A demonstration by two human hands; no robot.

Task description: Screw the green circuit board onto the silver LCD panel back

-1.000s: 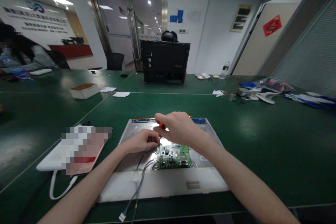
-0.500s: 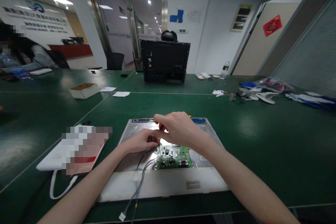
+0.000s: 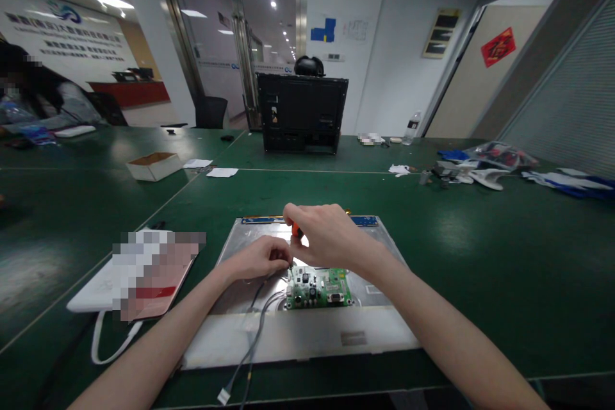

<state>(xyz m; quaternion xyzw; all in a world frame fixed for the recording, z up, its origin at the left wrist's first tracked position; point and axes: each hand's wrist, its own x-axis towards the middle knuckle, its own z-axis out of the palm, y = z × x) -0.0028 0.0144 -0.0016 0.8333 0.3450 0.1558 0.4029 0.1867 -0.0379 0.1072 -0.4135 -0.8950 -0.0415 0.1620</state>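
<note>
A screwdriver with an orange-red and black handle (image 3: 296, 230) is gripped in my right hand (image 3: 329, 234), above the top left corner of a green circuit board (image 3: 319, 287). Its tip points down toward that corner, mostly hidden by my hands. My left hand (image 3: 266, 257) is closed, fingertips pinched together at the same corner; what they hold, if anything, is hidden. The board lies on the back of a silver display panel (image 3: 384, 291). Grey cables (image 3: 259, 327) run from the board's left side over the white strip to a white plug (image 3: 223, 396).
Left of the panel lie a white device (image 3: 96, 288) with a cable and a pink item (image 3: 166, 298). Farther back stand a small open box (image 3: 154, 166) and a black monitor housing (image 3: 302, 114). Bags and gloves (image 3: 487, 177) lie at right. Another person (image 3: 52, 86) sits far left.
My right hand has turned slightly around the screwdriver handle, and its thumb has shifted a little. My left hand has hardly moved. The board and panel stay in place.
</note>
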